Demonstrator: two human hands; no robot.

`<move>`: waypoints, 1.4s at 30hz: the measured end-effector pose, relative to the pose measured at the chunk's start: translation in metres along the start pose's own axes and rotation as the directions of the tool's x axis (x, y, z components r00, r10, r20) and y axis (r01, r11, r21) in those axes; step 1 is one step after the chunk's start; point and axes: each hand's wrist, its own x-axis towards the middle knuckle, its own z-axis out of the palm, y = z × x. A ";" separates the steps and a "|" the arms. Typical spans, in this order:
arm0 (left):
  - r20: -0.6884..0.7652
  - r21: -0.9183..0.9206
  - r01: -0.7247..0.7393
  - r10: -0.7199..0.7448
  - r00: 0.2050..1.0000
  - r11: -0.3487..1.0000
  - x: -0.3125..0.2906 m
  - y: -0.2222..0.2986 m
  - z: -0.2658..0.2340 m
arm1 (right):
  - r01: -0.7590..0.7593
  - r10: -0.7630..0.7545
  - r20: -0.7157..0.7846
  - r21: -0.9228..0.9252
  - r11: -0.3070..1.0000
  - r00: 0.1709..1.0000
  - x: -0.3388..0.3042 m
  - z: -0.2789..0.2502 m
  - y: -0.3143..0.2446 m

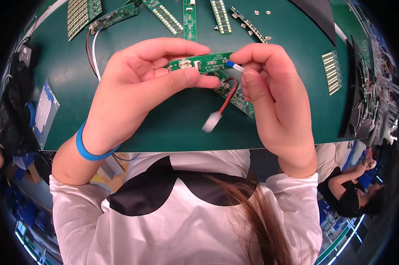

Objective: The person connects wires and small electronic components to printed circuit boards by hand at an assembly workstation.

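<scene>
My left hand (126,84) is closed around a narrow green circuit board (212,63), thumb along its near edge and fingers behind. The board carries small white sockets. At its right end my right hand (281,92) pinches a short white flat ribbon cable (235,66) with a blue tip between thumb and index finger. The tip overlaps the board; whether it is joined to it I cannot tell. Below hang red and black wires (231,93) ending in a white plug (211,122). A second green board (241,102) shows under the hands, partly hidden.
The dark green table (168,128) holds several more LED boards (164,17) along its far side. Small loose pieces (250,32) lie at the far right. A chip-covered panel (331,73) is to the right, a clear bag (47,112) to the left. Another person (351,185) sits beyond my right.
</scene>
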 end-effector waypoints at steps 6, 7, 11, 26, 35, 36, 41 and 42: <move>-0.062 -0.007 -0.038 0.037 0.997 0.999 -0.001 -0.002 0.000 | -0.064 0.067 -0.018 0.128 0.990 0.998 -0.001 0.000 -0.005; -0.057 -0.006 -0.041 0.040 0.998 0.999 0.000 -0.003 0.000 | -0.103 0.110 -0.029 0.170 0.980 0.994 -0.002 -0.001 -0.006; -0.055 0.000 -0.080 0.080 0.995 0.997 0.000 -0.005 0.002 | -0.084 0.097 -0.079 0.156 0.984 0.992 0.000 0.003 -0.003; -0.110 0.039 -0.099 0.103 0.989 0.994 -0.002 -0.008 0.014 | -0.064 0.069 -0.129 0.045 0.997 0.989 0.000 0.014 0.001; -0.153 0.232 -0.071 0.109 0.982 0.970 -0.003 -0.007 0.012 | -0.067 0.059 -0.135 -0.061 0.996 0.989 0.000 0.016 0.003; -0.153 0.232 -0.071 0.109 0.982 0.970 -0.002 -0.008 0.013 | -0.068 0.062 -0.128 -0.043 0.997 0.990 0.000 0.017 0.003; -0.172 0.197 -0.087 0.122 0.977 0.977 -0.002 -0.011 0.014 | -0.067 0.064 -0.132 -0.017 0.998 0.989 0.001 0.019 0.002; -0.173 0.197 -0.087 0.122 0.977 0.977 -0.002 -0.010 0.014 | -0.069 0.068 -0.134 -0.004 0.998 0.989 0.001 0.020 0.001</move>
